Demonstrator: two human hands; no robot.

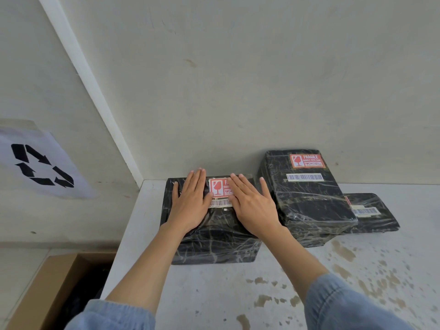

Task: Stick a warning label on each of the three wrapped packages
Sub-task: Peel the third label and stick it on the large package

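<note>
Three black plastic-wrapped packages stand against the wall on a white table (pixel 214 294). On the left package (pixel 214 239) lies a red fragile label (pixel 219 187) above a barcode sticker. My left hand (pixel 190 201) lies flat on the package's top just left of that label. My right hand (pixel 252 203) lies flat over the label's right part. The tall middle package (pixel 307 206) carries a red fragile label (pixel 307 160) and a barcode. The low right package (pixel 373 214) shows a barcode and a sliver of red at its left edge.
A cardboard box (pixel 54 289) stands open on the floor left of the table. A paper with a recycling sign (pixel 42 165) is taped to the left wall. The table's front right surface is stained with brown spots.
</note>
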